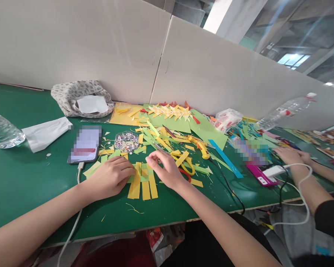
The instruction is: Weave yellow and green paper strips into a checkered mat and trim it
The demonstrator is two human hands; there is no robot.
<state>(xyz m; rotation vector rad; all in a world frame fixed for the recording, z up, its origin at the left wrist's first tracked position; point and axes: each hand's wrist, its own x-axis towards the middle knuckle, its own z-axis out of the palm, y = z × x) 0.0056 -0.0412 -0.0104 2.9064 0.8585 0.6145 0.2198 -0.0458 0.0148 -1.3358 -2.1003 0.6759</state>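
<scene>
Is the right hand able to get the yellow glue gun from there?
Probably yes: the yellow glue gun lies close by, uncovered. Only scissors and loose paper strips seem to lie between it and the right hand.

Right of my right fingers (153, 164): scissors (193, 170), glue gun (199, 145) block way; passage toward me over green tabletop (113, 209).

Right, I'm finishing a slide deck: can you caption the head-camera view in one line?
Left hand and right hand at interlaced yellow and green paper strips on a green table.
</scene>
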